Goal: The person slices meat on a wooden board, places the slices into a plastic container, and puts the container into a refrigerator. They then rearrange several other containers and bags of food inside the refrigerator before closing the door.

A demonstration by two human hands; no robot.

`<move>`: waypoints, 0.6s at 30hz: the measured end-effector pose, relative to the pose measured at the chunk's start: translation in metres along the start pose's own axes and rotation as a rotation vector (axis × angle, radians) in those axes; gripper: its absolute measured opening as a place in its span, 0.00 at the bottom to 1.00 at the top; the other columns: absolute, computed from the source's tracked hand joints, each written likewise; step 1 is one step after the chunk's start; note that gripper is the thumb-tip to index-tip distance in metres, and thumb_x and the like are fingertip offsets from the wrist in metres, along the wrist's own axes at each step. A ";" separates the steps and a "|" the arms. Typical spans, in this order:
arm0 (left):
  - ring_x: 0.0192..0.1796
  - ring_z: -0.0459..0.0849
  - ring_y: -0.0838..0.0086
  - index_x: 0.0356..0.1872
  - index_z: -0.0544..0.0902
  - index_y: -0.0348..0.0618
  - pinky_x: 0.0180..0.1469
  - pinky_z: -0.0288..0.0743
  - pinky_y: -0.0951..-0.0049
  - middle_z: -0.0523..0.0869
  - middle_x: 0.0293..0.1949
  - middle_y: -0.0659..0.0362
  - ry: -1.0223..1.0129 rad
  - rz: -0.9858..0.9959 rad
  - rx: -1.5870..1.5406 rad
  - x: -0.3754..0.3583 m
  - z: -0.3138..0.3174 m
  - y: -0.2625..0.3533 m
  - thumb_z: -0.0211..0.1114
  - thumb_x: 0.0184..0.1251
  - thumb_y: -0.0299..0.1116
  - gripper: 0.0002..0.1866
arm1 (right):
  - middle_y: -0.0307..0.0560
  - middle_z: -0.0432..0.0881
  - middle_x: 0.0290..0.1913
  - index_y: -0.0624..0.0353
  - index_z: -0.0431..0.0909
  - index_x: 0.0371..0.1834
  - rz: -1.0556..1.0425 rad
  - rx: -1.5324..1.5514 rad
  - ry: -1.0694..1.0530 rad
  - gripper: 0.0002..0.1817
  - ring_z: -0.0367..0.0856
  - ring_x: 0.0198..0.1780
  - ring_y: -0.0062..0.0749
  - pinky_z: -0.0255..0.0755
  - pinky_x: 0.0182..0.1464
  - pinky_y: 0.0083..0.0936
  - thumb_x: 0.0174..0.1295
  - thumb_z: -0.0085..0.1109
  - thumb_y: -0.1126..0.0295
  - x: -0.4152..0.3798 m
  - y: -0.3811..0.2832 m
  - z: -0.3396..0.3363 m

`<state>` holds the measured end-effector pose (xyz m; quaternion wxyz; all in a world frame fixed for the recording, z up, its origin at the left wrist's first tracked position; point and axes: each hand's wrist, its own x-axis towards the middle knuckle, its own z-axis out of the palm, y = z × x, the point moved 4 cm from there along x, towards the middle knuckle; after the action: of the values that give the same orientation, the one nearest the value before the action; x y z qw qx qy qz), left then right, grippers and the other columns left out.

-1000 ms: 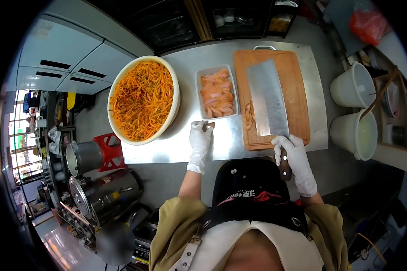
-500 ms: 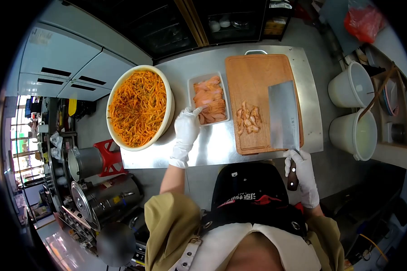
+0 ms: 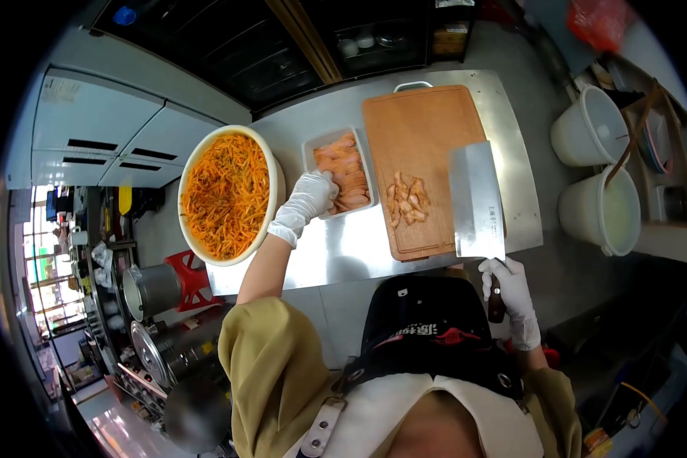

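My left hand [image 3: 309, 197], in a white glove, reaches over the near left edge of a clear plastic tub [image 3: 308, 157]. Its fingers curl down against the pinkish-orange slices [image 3: 347, 172] in the tub, and what lies between them is hidden. In my right hand [image 3: 517, 301], also gloved, is the dark handle of a cleaver [image 3: 477, 202]. The broad blade lies over the right side of a wooden cutting board [image 3: 420, 122]. Small browned pieces [image 3: 408, 201], which look like cut meat, sit in a pile on the board, left of the blade.
A large cream tub [image 3: 276, 164] of shredded orange vegetable stands left on the steel table [image 3: 313, 267]. White buckets [image 3: 588, 133] are beyond its right edge. Pale cabinets [image 3: 91, 114] rise at back left. A red stool [image 3: 191, 278] and metal pots are at lower left.
My left hand has curled its fingers and now sits at the slices, its forearm angled further left. The view has shifted slightly. My right hand keeps the cleaver over the board.
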<state>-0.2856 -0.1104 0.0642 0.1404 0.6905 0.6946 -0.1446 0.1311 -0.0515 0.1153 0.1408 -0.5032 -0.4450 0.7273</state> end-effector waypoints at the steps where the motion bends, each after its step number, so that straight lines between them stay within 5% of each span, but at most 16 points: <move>1: 0.45 0.81 0.61 0.30 0.85 0.51 0.48 0.74 0.64 0.81 0.38 0.55 -0.005 -0.005 0.031 0.002 0.000 0.000 0.67 0.46 0.36 0.08 | 0.41 0.74 0.19 0.65 0.76 0.32 0.017 -0.011 -0.029 0.10 0.71 0.15 0.22 0.65 0.18 0.18 0.66 0.49 0.70 0.003 0.008 -0.005; 6: 0.45 0.80 0.59 0.36 0.86 0.50 0.51 0.73 0.63 0.82 0.37 0.55 -0.019 -0.028 -0.124 -0.001 -0.007 -0.008 0.67 0.46 0.35 0.13 | 0.40 0.73 0.19 0.65 0.76 0.32 0.063 -0.004 -0.104 0.10 0.72 0.17 0.22 0.66 0.20 0.18 0.67 0.49 0.70 0.018 0.048 -0.027; 10: 0.50 0.80 0.58 0.48 0.83 0.44 0.57 0.72 0.62 0.83 0.44 0.52 0.346 -0.231 -0.257 -0.024 -0.034 0.026 0.61 0.57 0.24 0.16 | 0.40 0.73 0.19 0.65 0.76 0.33 0.103 0.044 -0.131 0.11 0.72 0.18 0.23 0.68 0.21 0.19 0.67 0.49 0.69 0.029 0.081 -0.035; 12: 0.56 0.79 0.61 0.51 0.81 0.39 0.63 0.69 0.65 0.83 0.48 0.50 0.777 -0.341 -0.872 -0.040 -0.039 0.062 0.57 0.63 0.21 0.15 | 0.40 0.74 0.20 0.65 0.76 0.33 0.119 0.119 -0.163 0.12 0.73 0.18 0.24 0.69 0.22 0.20 0.68 0.49 0.68 0.030 0.094 -0.032; 14: 0.55 0.79 0.54 0.54 0.78 0.38 0.61 0.70 0.62 0.81 0.51 0.45 0.926 -0.297 -1.046 -0.044 -0.044 0.122 0.57 0.62 0.20 0.18 | 0.40 0.73 0.20 0.65 0.76 0.34 0.137 0.140 -0.188 0.12 0.73 0.19 0.25 0.69 0.22 0.21 0.68 0.49 0.68 0.032 0.098 -0.022; 18: 0.70 0.61 0.47 0.66 0.65 0.34 0.71 0.54 0.55 0.63 0.68 0.41 0.788 -0.290 -0.788 -0.009 0.013 0.172 0.59 0.64 0.28 0.28 | 0.41 0.72 0.20 0.66 0.76 0.33 0.144 0.146 -0.235 0.11 0.72 0.18 0.25 0.69 0.22 0.22 0.67 0.48 0.69 0.041 0.100 0.005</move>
<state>-0.1133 -0.1226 0.0548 0.0963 0.4857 0.7834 0.3757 0.1322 -0.0840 0.0116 0.0713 -0.4335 -0.3669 0.8199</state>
